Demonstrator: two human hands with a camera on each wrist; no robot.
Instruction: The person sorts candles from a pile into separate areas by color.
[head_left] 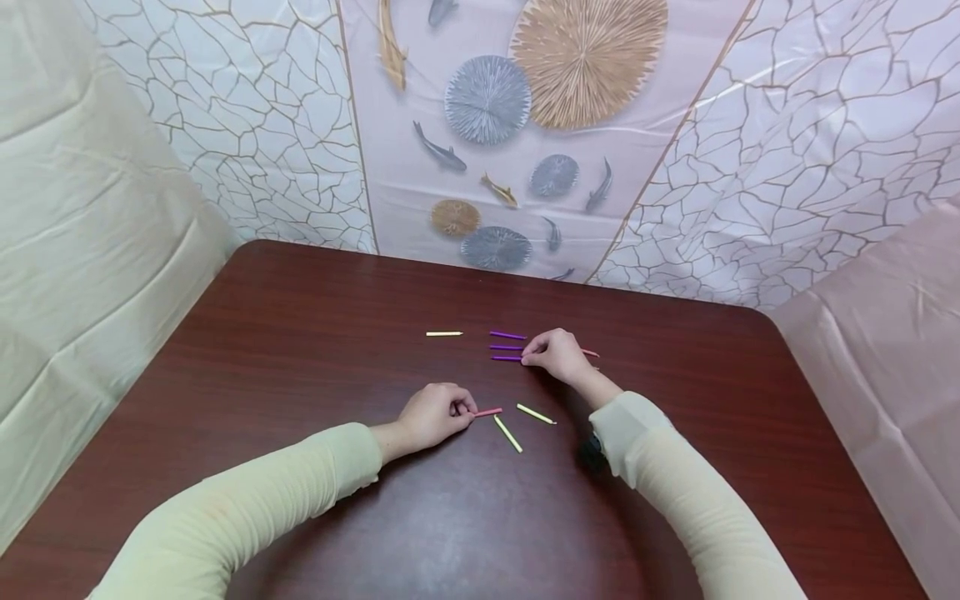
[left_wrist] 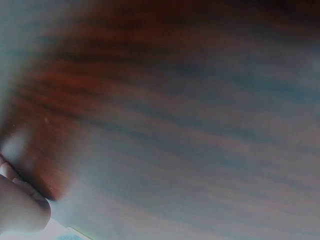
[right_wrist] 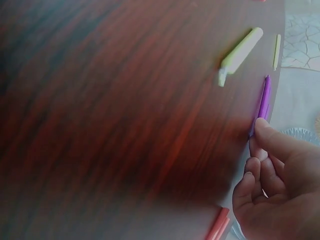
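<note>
Head view: left hand (head_left: 437,415), fingers (head_left: 468,402) closed in to a pinch on one end of red stick (head_left: 491,412). Right hand (head_left: 558,354) pinches nearest purple stick (head_left: 506,358) at its right end; two more purple sticks (head_left: 507,336) lie roughly parallel just beyond. Red sticks (head_left: 591,353) poke out right of that hand, partly hidden. Two yellow sticks (head_left: 507,434) angled between the hands, a third (head_left: 445,333) farther back. All on dark bench (head_left: 337,333).

Left wrist: mostly blurred bench, bit of hand lower left; can't tell the grip from here.

Right wrist: thumb and fingers narrow on purple stick; yellow stick well clear.
</note>
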